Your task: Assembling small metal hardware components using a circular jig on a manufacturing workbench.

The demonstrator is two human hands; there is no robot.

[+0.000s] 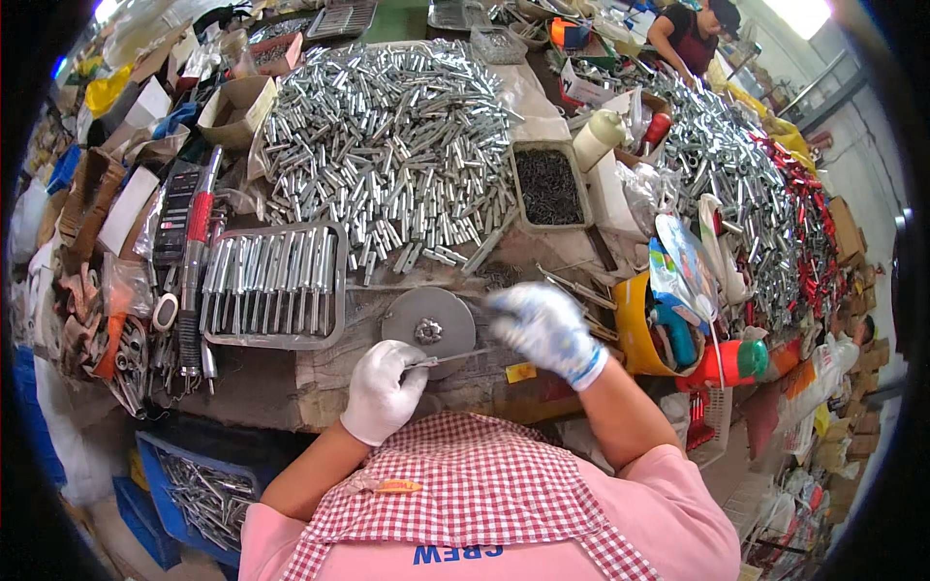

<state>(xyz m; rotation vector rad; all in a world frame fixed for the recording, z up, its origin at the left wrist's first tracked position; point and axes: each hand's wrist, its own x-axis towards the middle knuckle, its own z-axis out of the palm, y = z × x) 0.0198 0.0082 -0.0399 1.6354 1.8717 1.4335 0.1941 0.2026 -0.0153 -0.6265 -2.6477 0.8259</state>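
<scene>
My left hand [385, 392], in a white glove, is closed at the fingertips around a slim metal rod [448, 359]. The rod points right, along the near edge of a round grey disc [399, 318]. On the middle of the disc sits a small cluster of shiny metal pieces [427, 331]. My right hand [547, 331], in a white glove with blue patches, is raised to the right of the disc. Motion smears its fingers, so whether they hold anything cannot be made out.
A clear tray [341, 324] of metal rods stands at left. Behind lies a large heap of metal tubes [387, 145], beside a tub of small dark parts [548, 186]. A yellow container [632, 324] is at right. Another person [693, 39] works far right.
</scene>
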